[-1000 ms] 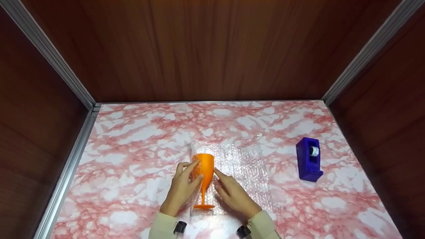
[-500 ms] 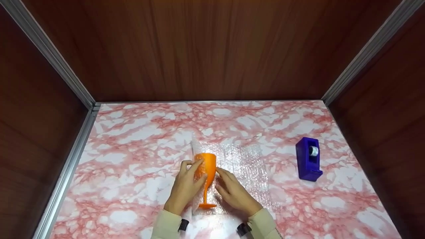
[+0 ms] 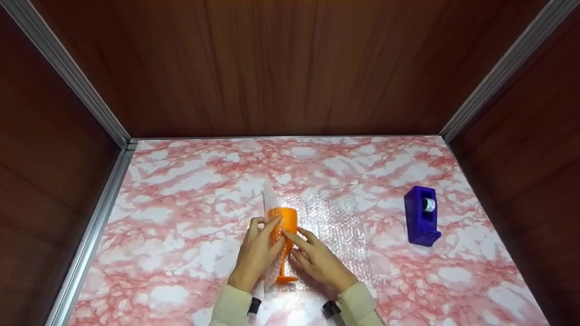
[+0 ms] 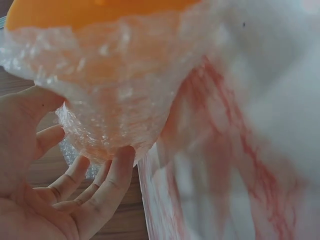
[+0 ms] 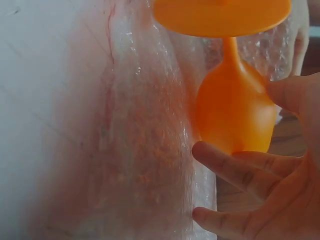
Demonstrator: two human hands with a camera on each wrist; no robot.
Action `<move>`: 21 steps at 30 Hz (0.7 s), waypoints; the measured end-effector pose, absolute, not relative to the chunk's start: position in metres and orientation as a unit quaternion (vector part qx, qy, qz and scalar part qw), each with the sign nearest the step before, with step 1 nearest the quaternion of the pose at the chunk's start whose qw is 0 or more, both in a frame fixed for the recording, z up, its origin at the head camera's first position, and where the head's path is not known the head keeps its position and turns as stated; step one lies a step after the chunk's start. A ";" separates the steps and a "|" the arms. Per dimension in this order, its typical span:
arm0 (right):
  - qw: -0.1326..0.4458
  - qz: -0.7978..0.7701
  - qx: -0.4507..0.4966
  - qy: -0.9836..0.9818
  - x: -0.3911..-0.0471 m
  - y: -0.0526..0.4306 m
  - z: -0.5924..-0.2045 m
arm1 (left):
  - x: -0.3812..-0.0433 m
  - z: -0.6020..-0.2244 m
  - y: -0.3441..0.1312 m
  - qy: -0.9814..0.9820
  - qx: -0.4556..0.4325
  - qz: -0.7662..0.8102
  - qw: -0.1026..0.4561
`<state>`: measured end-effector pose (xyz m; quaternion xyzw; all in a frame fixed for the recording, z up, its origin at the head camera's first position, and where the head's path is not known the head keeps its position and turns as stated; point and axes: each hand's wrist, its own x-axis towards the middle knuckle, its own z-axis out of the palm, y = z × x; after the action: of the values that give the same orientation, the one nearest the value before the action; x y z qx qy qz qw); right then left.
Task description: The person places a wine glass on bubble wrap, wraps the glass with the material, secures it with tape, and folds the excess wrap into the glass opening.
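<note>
An orange goblet [image 3: 290, 221] lies on a sheet of clear bubble wrap [image 3: 337, 222], its foot toward the person. My left hand [image 3: 256, 256] holds the sheet's left edge folded up over the goblet's left side. In the left wrist view, thumb and fingers curve round the wrapped bowl, bubble wrap [image 4: 115, 95] lying between them and the orange. My right hand [image 3: 322, 263] grips the bowl from the right. Seen from the right wrist, its thumb and fingers lie on opposite sides of the bare bowl of the goblet [image 5: 234, 107], with stem and foot uncovered.
A purple tape dispenser [image 3: 421, 217] with a roll of tape stands on the right of the table [image 3: 190, 181], which has a red and white marbled top. Dark wood panels [image 3: 290, 68] with grey metal framing enclose the back and sides.
The left hand has shifted slightly right, bringing the wrap's edge further over the goblet. The goblet has rolled a little to the right. Right fingers have moved onto the front of the bowl.
</note>
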<state>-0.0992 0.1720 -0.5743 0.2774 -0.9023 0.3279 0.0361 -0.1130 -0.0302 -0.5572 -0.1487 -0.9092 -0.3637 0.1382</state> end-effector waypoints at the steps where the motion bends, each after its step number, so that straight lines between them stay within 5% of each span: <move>1: 0.038 0.325 0.278 -0.903 -0.099 0.172 -0.574 | -0.113 -0.557 -0.030 -0.910 -0.149 -0.362 0.139; 21: 0.015 0.312 0.266 -0.912 -0.100 0.181 -0.573 | -0.114 -0.556 -0.031 -0.899 -0.159 -0.384 0.134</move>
<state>-0.1004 0.1809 -0.5726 0.2660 -0.9119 0.3122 0.0149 -0.1143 -0.0313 -0.5560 -0.1588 -0.8994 -0.3844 0.1342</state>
